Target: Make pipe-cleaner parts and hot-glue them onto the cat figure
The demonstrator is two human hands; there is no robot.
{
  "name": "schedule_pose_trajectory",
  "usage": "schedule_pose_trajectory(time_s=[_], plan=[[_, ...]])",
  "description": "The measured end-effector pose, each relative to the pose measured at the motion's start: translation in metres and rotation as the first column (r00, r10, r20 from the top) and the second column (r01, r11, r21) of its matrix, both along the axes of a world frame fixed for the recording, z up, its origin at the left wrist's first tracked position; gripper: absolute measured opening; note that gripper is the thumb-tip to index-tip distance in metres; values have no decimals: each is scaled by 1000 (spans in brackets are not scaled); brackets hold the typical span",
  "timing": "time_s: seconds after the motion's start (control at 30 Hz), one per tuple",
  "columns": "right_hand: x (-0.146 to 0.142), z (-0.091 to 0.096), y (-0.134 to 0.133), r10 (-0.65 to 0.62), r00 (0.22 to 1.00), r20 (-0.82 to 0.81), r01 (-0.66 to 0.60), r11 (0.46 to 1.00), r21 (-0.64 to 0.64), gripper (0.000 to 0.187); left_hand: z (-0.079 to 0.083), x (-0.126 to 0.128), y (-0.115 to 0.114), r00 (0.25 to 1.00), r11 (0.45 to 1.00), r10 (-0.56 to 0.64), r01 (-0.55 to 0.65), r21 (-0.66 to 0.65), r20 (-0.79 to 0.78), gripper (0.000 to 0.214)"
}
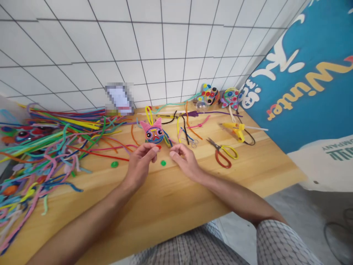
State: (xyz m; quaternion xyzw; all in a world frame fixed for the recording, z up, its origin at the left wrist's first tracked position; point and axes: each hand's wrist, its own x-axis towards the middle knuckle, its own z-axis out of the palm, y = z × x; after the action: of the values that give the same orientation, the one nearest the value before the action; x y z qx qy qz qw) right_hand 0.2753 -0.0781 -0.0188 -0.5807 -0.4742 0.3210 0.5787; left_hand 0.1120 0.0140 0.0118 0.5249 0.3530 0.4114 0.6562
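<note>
The grip of the left hand (140,162) is pinched on a small red piece (158,147), which pokes out on the side facing the right hand (185,162). The eared figure (154,135) lies just beyond the left hand, the nearer of the 2, its long axis running toward the wall (176,44) through its yellow loop (149,115). The right grip curls nearly together; whether it holds anything, I cannot tell.

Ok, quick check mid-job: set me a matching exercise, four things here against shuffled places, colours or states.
1. Scissors
2. Glue gun
3. Pink-eared figure
4. Left hand

A. Just beyond the left hand
B. Pinching a small red piece
C. Reddish and yellow handles
D. Yellow body, farthest right of the four

Pairs: 1-C, 2-D, 3-A, 4-B
</note>
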Motion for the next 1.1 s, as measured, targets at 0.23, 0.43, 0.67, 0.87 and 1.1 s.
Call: schedule_pose_trajectory(time_s=[0.23, 0.43, 0.67, 0.87, 1.1], plan=[[6, 40, 21, -61, 997, -57, 67, 990, 122, 23, 23, 22, 21, 976, 997, -26, 10, 72, 215, 33], [-14, 64, 43, -29, 999, 22, 25, 986, 167, 24, 29, 10, 26, 966, 997, -18, 0, 71, 257, 36], [-20, 54, 47, -23, 995, 99, 4, 981, 195, 14, 24, 9, 17, 965, 997, -59, 43, 65, 256, 33], [-14, 61, 40, -101, 947, 305, 3, 953, 304, 11, 23, 5, 12, 972, 996, -76, 62, 68, 222, 30], [-11, 68, 35, -157, 899, 408, -40, 899, 436, 13, 28, 3, 8, 970, 989, -98, 69, 133, 221, 29]])
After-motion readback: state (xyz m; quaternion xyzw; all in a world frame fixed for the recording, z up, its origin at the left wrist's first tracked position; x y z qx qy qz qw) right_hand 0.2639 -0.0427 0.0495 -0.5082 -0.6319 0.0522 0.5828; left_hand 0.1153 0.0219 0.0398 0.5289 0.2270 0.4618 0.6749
